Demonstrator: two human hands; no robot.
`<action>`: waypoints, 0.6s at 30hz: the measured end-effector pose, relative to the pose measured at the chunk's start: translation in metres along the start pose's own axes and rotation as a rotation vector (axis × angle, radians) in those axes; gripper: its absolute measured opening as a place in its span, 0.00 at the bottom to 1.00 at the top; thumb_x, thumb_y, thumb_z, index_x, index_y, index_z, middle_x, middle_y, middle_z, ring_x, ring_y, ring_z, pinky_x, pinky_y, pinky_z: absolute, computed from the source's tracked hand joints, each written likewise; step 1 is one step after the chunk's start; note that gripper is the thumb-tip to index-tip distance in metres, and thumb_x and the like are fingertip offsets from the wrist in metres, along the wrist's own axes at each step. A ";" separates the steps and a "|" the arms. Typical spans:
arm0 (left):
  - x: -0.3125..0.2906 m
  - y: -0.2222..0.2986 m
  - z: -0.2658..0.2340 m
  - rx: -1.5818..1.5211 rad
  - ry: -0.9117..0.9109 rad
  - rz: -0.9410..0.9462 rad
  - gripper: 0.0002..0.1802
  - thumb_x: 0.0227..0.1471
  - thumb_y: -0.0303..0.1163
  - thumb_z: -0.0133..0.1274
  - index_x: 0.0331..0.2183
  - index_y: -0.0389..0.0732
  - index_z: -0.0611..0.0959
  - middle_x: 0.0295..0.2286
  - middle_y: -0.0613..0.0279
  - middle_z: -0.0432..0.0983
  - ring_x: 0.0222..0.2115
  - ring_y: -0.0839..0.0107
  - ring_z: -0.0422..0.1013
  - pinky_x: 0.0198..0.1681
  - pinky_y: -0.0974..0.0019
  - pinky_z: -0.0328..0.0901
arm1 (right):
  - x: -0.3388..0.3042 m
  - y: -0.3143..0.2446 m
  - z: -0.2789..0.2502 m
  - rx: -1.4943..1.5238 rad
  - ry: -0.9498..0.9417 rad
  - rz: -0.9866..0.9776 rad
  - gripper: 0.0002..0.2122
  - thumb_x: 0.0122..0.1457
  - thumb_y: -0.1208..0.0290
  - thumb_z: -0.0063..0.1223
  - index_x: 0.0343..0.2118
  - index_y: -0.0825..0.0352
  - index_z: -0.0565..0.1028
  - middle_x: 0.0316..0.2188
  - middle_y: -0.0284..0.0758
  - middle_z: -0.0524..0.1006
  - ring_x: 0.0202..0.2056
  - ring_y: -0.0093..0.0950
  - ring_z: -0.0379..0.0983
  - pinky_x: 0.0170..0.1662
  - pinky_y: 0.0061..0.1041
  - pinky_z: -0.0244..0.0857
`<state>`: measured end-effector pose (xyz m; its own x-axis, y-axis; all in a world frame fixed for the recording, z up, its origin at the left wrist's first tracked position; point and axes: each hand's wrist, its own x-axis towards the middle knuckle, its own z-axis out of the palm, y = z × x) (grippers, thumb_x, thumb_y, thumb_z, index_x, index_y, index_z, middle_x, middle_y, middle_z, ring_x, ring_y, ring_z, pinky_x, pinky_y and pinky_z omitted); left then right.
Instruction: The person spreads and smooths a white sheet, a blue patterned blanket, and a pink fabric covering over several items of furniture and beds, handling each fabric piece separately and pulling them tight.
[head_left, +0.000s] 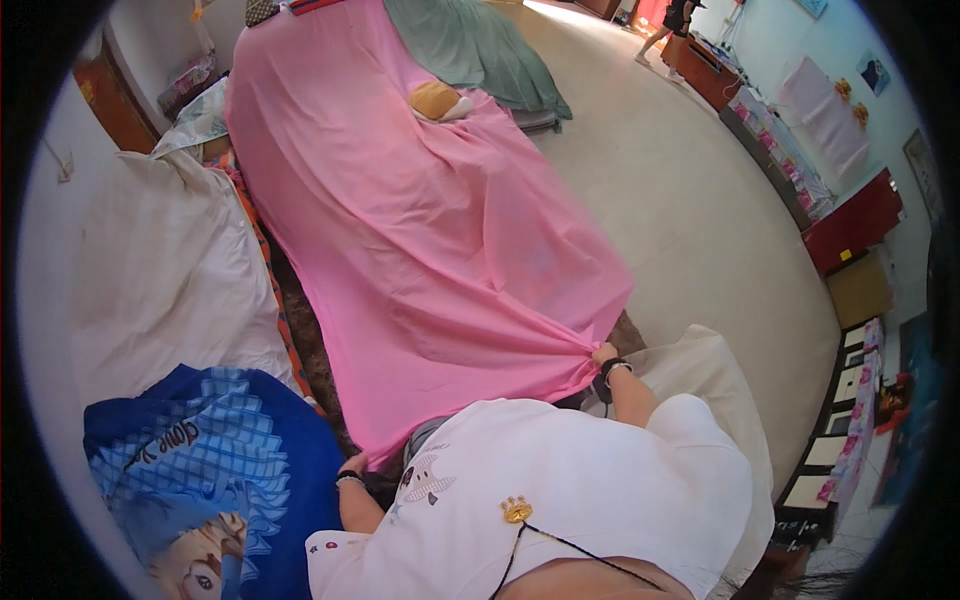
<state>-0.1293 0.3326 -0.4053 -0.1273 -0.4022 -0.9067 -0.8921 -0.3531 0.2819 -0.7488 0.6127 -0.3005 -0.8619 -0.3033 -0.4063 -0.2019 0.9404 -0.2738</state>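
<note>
A large pink sheet [380, 250] stretches away from me over a long bed-like surface. My right hand [605, 353] is closed on its near right edge, and folds fan out from that grip across the cloth. Lower down on the left, my left hand [354, 465] pinches the sheet's near left corner. The near edge hangs taut between the two hands, just in front of my white shirt. On top of the sheet, toward the far side, lies a small tan and white soft item [438, 101].
Beside my left arm a blue printed blanket [220, 450] lies partly over a cream sheet [170, 270]. A grey-green cloth [475, 50] covers something at the far end. Pale floor [690, 200] runs along the right, toward low cabinets [765, 150] and a distant person [675, 25].
</note>
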 end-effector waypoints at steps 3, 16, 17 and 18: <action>0.031 -0.010 -0.004 -0.344 -0.057 0.036 0.25 0.35 0.46 0.42 0.32 0.36 0.70 0.31 0.56 0.65 0.31 0.67 0.61 0.35 0.69 0.54 | 0.008 -0.023 -0.010 -0.038 -0.073 0.070 0.16 0.37 0.70 0.40 0.31 0.71 0.66 0.32 0.50 0.64 0.37 0.41 0.60 0.39 0.31 0.55; -0.302 0.283 -0.223 -0.425 0.973 0.973 0.18 0.41 0.31 0.43 0.36 0.35 0.65 0.31 0.56 0.65 0.30 0.66 0.63 0.30 0.68 0.60 | -0.046 -0.235 -0.321 0.507 0.378 -0.716 0.09 0.42 0.68 0.42 0.23 0.69 0.69 0.13 0.31 0.67 0.15 0.20 0.61 0.18 0.20 0.56; -0.318 0.283 -0.211 -0.692 0.995 1.117 0.17 0.40 0.35 0.44 0.34 0.36 0.67 0.30 0.58 0.65 0.28 0.69 0.64 0.27 0.70 0.61 | -0.054 -0.234 -0.322 0.636 0.450 -0.808 0.09 0.42 0.69 0.42 0.23 0.69 0.69 0.12 0.30 0.67 0.14 0.18 0.61 0.17 0.19 0.56; -0.336 0.273 -0.203 -0.964 1.038 1.243 0.18 0.40 0.39 0.45 0.32 0.37 0.68 0.28 0.60 0.65 0.26 0.72 0.64 0.25 0.71 0.63 | -0.060 -0.236 -0.319 0.776 0.499 -0.914 0.08 0.42 0.70 0.42 0.23 0.69 0.69 0.10 0.30 0.66 0.14 0.17 0.60 0.16 0.18 0.55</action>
<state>-0.2419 0.2003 0.0396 0.1836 -0.9203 0.3455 0.0532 0.3603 0.9313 -0.7979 0.4583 0.0664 -0.6688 -0.5358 0.5154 -0.6294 0.0391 -0.7761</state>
